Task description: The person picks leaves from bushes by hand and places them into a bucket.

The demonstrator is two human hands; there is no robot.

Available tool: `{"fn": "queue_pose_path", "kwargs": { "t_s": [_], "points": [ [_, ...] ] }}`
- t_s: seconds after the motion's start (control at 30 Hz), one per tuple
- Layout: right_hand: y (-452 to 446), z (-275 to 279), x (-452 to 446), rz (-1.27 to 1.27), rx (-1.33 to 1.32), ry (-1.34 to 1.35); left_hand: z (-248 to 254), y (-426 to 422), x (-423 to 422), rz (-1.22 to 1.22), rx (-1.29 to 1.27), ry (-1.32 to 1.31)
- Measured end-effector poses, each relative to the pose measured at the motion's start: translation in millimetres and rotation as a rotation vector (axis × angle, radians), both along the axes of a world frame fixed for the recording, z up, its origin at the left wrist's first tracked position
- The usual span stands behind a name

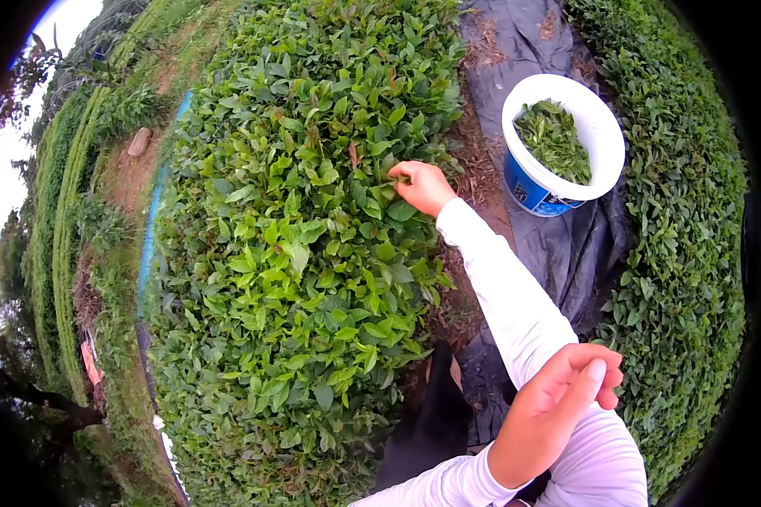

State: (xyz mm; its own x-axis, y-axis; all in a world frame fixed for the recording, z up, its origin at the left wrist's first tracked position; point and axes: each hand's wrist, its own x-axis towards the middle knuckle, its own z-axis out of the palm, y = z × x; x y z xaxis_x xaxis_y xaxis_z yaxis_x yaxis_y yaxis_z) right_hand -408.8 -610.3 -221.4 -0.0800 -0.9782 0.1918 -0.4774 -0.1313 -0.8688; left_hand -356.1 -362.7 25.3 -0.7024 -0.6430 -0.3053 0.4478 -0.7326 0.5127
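My right hand (425,188) reaches across to the right side of a leafy green tea bush (296,253). Its thumb and fingers are pinched on tea leaves (388,191) there, and foliage partly covers the fingertips. Nearer to me, my left hand (554,410) is held over my right forearm, away from the bush. Its fingers are curled in with the thumb pressed against them; whatever may be inside is hidden. A white and blue bucket (604,160) stands beyond the hands on the right, with picked green leaves (554,142) inside.
Black sheeting (550,253) covers the path between the bush and another row of bushes (676,279) on the right. Dry brown litter (473,169) lies along the sheeting's edge. To the left are a blue strip (154,220), a grassy slope and a stone (139,142).
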Motion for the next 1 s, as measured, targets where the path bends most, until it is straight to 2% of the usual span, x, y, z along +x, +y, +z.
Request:
{"fn": "queue_pose_path", "kwargs": {
  "t_s": [0.17,0.37,0.5,0.6,0.63,0.7,0.77,0.83,0.9,0.97,1.0],
  "points": [
    [-9.7,5.1,24.6,0.018,0.042,0.270,-2.0,0.2,-3.6,0.007,0.011,0.012],
    [6.3,-3.7,27.1,0.003,-0.059,0.093,-4.9,1.3,-6.8,-0.015,0.019,0.007],
    [6.7,-13.7,24.7,0.003,-0.107,0.209,-6.1,2.9,-9.4,-0.021,0.019,-0.015],
    [10.3,-18.7,24.1,-0.185,0.023,-0.384,-5.5,1.8,-10.4,-0.022,0.014,-0.024],
    [16.8,-12.7,19.7,-0.204,0.271,-0.904,-5.7,1.9,-11.6,-0.024,0.015,-0.022],
    [44.8,-19.3,16.3,-0.065,0.458,-1.068,-10.5,6.5,-13.3,-0.048,0.059,-0.027],
    [92.1,12.6,26.8,0.236,0.640,-1.218,-14.9,7.1,-14.4,-0.085,0.092,-0.043],
    [121.6,-2.8,24.9,0.244,0.607,-1.436,-16.9,7.2,-12.5,-0.116,0.135,-0.078],
    [126.3,-34.2,3.6,0.000,0.426,-1.642,-18.2,5.8,-12.6,-0.073,0.081,-0.129],
    [119.8,-67.0,-16.7,-0.262,0.394,-1.563,-23.2,9.7,-11.5,-0.006,0.021,-0.172],
    [112.1,-73.6,-25.2,-0.289,0.428,-1.453,-25.8,9.8,-9.5,-0.059,0.003,-0.190]
  ]
}}
